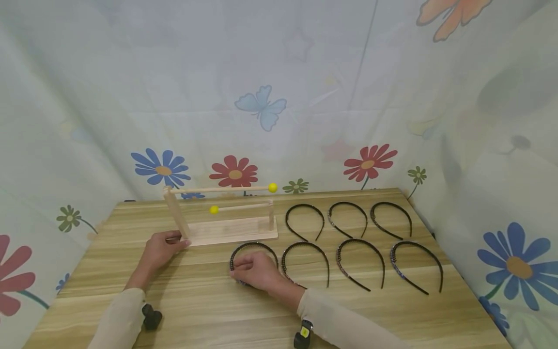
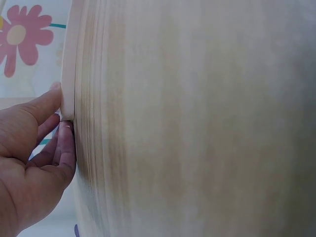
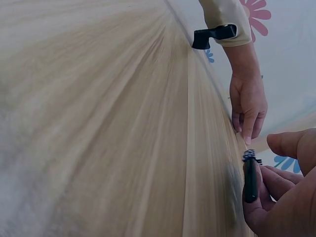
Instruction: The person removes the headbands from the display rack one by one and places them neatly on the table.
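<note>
My left hand pinches the left front corner of a wooden stand; in the left wrist view the thumb lies along its base, fingers bent at the end. This stand has two uprights, each bearing a horizontal rod tipped with a yellow ball. My right hand reaches over the leftmost black headband of the front row and grips its left side. In the right wrist view, the studded headband end lies against the curled digits; the hand covers part of it.
More black headbands lie to the right in two rows, such as one in the back row and one at the far right. The wood-grain table ends at a flower-printed curtain behind and at the sides.
</note>
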The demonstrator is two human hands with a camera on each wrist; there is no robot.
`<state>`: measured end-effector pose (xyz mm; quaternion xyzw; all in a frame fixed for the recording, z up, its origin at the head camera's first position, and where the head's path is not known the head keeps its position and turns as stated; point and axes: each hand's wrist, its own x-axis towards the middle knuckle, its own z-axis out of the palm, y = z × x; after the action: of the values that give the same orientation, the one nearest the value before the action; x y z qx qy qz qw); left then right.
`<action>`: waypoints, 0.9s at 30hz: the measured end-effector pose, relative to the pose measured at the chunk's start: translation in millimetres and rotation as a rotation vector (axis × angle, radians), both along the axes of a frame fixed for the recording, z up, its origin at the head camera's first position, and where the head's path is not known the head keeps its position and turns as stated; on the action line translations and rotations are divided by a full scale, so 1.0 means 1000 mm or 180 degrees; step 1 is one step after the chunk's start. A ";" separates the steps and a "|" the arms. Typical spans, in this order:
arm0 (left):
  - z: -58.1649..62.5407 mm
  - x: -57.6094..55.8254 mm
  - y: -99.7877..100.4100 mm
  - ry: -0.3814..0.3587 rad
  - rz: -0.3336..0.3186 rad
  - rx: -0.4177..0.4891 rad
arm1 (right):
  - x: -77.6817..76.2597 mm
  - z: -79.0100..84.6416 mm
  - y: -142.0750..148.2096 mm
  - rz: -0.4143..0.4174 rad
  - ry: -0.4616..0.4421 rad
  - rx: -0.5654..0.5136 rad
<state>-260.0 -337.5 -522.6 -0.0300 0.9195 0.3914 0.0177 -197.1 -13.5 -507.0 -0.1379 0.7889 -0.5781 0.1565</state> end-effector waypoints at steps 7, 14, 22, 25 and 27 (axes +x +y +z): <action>0.004 0.000 0.002 -0.0009 -0.0010 -0.0010 | -0.003 0.003 0.006 -0.0037 -0.0033 -0.0043; 0.003 -0.001 0.002 0.0026 -0.0046 -0.0008 | -0.015 0.023 0.029 0.0028 0.0112 -0.0143; 0.005 0.001 0.001 0.0094 -0.0139 -0.0055 | -0.028 0.061 0.080 -0.0087 0.0294 -0.0219; 0.008 0.005 0.000 0.0050 -0.0168 -0.0110 | -0.031 0.072 0.104 -0.0198 0.0391 -0.0234; 0.012 0.010 -0.001 0.0023 -0.0183 -0.0175 | -0.031 0.077 0.121 -0.0324 0.0512 -0.0172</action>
<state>-250.4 -338.8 -510.2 -0.0026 0.9305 0.3655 0.0248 -228.3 108.0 -429.7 -0.1478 0.7890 -0.5934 0.0593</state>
